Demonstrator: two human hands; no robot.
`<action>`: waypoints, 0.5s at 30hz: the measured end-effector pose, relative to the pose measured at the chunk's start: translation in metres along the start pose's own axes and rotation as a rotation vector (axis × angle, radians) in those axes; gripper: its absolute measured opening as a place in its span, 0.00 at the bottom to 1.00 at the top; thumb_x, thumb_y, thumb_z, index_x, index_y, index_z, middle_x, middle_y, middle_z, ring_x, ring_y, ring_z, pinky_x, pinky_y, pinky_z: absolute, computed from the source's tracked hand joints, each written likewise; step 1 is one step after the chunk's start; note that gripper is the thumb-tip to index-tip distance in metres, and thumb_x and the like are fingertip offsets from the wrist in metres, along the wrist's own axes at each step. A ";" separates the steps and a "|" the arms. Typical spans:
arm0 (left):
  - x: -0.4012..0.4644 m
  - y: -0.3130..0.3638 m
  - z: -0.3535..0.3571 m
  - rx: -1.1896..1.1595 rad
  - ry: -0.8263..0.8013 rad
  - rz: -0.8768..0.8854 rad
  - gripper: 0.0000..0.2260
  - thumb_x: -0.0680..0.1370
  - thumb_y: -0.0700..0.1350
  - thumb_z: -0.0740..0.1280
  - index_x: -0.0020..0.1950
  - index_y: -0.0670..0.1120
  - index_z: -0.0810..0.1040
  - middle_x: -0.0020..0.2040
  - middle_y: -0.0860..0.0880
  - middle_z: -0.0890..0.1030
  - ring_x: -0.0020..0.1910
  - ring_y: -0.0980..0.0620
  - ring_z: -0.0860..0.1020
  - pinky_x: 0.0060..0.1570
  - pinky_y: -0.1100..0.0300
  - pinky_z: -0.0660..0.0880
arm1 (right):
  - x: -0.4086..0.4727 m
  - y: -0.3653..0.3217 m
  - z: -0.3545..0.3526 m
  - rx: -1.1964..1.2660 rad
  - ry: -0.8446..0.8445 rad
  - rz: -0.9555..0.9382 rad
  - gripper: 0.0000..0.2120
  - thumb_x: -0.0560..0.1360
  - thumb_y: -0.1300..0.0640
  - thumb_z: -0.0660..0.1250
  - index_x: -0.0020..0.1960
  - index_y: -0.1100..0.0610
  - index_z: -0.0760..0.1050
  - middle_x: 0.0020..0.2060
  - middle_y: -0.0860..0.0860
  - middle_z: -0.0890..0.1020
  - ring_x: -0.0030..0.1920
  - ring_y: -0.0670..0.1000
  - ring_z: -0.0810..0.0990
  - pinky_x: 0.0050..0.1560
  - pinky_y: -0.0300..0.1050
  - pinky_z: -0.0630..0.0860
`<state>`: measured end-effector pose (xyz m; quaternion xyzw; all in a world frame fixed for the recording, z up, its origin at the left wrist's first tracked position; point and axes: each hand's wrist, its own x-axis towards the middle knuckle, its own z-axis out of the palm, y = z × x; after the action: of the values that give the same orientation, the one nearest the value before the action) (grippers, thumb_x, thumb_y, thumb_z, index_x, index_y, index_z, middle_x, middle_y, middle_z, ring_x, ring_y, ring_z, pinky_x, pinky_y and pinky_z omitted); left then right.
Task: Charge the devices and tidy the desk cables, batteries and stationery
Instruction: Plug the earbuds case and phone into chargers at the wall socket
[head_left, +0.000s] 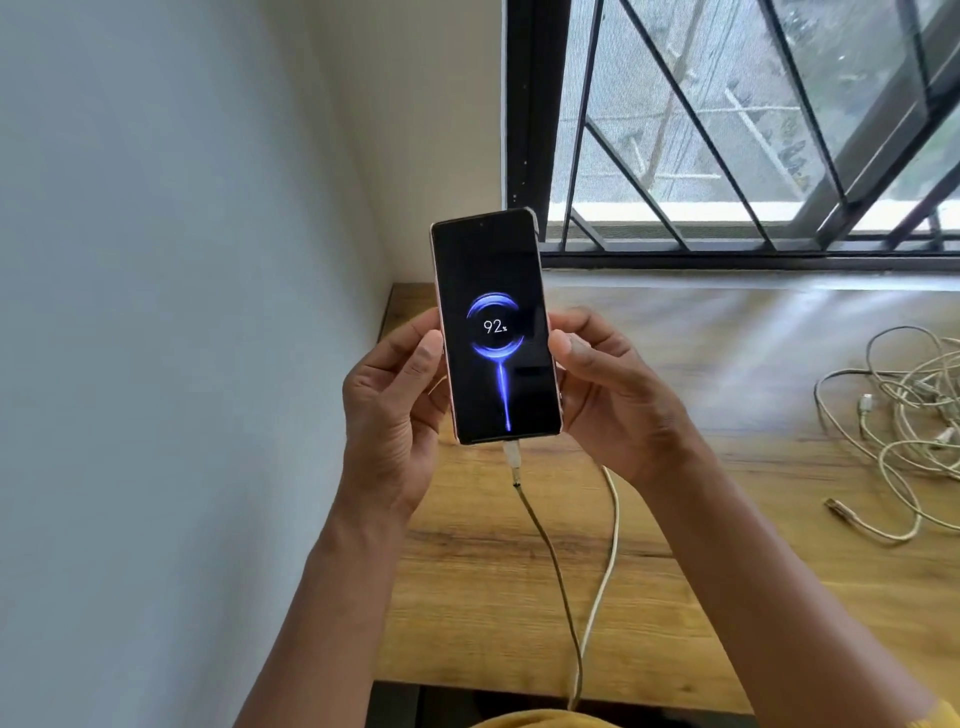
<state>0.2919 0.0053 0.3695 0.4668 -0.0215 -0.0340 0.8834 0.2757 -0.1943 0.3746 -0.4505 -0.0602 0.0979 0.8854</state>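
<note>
Phone (493, 327), showing 92% with cable (550, 561) plugged in, is being gripped upright by both hands: left (389, 410), right (613, 400).

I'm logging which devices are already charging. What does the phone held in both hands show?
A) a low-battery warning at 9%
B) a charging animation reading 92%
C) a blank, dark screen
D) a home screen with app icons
B: the phone, held by the left hand and right hand, shows a blue charging ring reading 92%, with a cable plugged into its bottom.
</note>
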 end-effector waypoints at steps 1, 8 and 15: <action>0.000 0.002 0.002 -0.011 -0.019 0.008 0.16 0.79 0.42 0.72 0.66 0.40 0.83 0.59 0.42 0.86 0.56 0.46 0.85 0.59 0.51 0.82 | 0.000 -0.002 0.002 0.020 -0.019 -0.015 0.16 0.69 0.51 0.82 0.54 0.51 0.83 0.49 0.52 0.85 0.43 0.50 0.81 0.46 0.50 0.71; -0.001 0.014 0.010 -0.040 -0.070 0.009 0.17 0.80 0.42 0.73 0.68 0.40 0.82 0.65 0.39 0.84 0.64 0.42 0.83 0.68 0.43 0.76 | -0.004 -0.016 0.012 0.140 -0.123 -0.070 0.17 0.71 0.56 0.80 0.55 0.57 0.77 0.43 0.50 0.84 0.38 0.47 0.82 0.41 0.41 0.81; 0.000 0.020 0.017 -0.041 -0.089 0.020 0.18 0.80 0.40 0.71 0.69 0.37 0.80 0.64 0.38 0.84 0.62 0.43 0.84 0.65 0.48 0.80 | -0.004 -0.017 0.011 0.171 -0.125 -0.056 0.20 0.71 0.57 0.80 0.56 0.57 0.74 0.45 0.52 0.84 0.41 0.48 0.84 0.43 0.44 0.83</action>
<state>0.2912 0.0025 0.3960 0.4462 -0.0648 -0.0464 0.8914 0.2717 -0.1961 0.3952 -0.3645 -0.1192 0.1060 0.9174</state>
